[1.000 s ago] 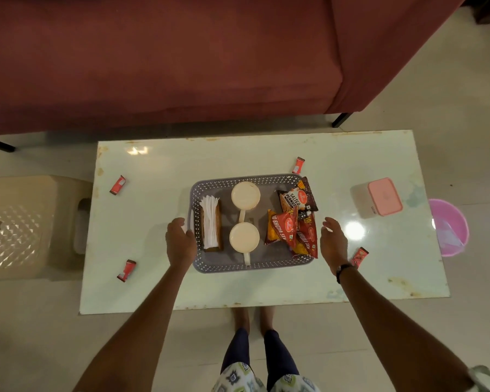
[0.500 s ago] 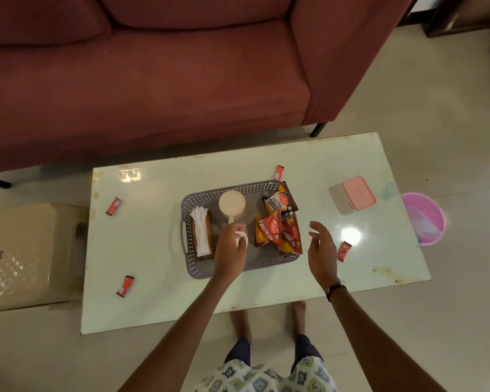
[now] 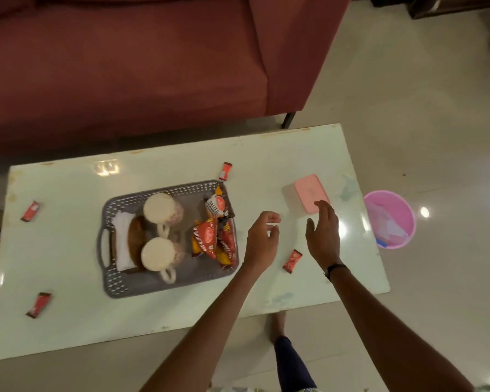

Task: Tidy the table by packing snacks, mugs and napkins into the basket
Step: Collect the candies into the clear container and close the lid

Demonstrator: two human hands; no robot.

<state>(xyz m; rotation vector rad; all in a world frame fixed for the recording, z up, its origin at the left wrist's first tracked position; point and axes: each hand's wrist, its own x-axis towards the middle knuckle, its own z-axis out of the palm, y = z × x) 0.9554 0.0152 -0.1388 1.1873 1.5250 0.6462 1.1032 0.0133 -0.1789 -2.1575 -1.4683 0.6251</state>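
A grey perforated basket (image 3: 164, 287) sits mid-table. It holds two cream mugs (image 3: 162, 209) (image 3: 156, 253), a white napkin stack (image 3: 122, 244) in a brown holder, and several red and orange snack packets (image 3: 214, 239). My left hand (image 3: 262, 239) hovers just right of the basket, fingers loosely curled, holding nothing. My right hand (image 3: 323, 233) is spread open above the table, fingertips over the near edge of a pink-lidded box (image 3: 309, 192). A small red candy bar (image 3: 292, 261) lies between my two hands.
More red candy bars lie at the table's far edge (image 3: 225, 171), left edge (image 3: 30, 211) and near left corner (image 3: 38, 305). A pink bin (image 3: 389, 219) stands on the floor to the right. A maroon sofa (image 3: 125, 66) runs behind the table.
My left hand left the basket's near mug and moved right, past the basket. My right hand reached forward to the pink-lidded box. The view shifted right.
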